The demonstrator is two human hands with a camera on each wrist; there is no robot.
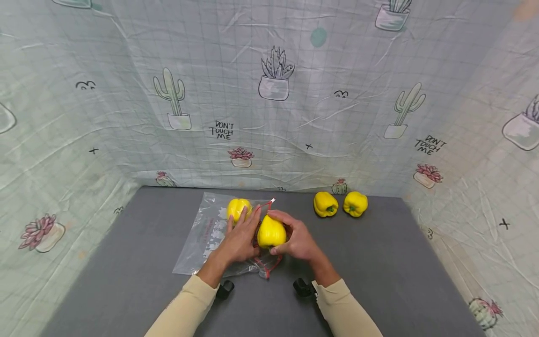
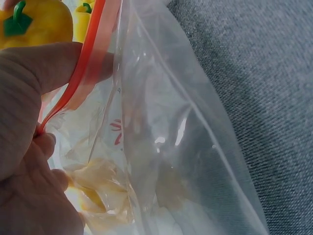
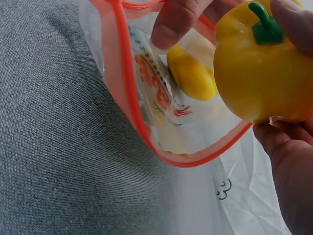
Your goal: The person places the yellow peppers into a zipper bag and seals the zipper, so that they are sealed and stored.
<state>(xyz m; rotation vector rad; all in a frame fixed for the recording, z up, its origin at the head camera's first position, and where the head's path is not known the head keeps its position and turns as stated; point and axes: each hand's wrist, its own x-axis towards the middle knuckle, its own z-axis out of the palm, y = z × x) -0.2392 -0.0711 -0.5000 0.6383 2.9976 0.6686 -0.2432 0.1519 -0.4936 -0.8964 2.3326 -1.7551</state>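
Note:
My right hand [image 1: 302, 239] grips a yellow bell pepper [image 1: 271, 232] with a green stem, fingers and thumb on opposite sides. The pepper is at the mouth of a clear plastic zip bag [image 1: 191, 252] with a red-edged opening. My left hand [image 1: 240, 239] holds that opening apart, its thumb over the red rim [image 2: 88, 54] in the left wrist view. Another yellow bell pepper [image 3: 188, 73] lies inside the bag, seen through the mouth in the right wrist view. The held pepper's underside is partly hidden by my right fingers.
Two more yellow bell peppers, one [image 1: 325, 204] beside the other [image 1: 355, 204], lie at the back right of the grey table [image 1: 379, 281]. Cloth walls [image 1: 311, 117] printed with cacti stand behind and at both sides.

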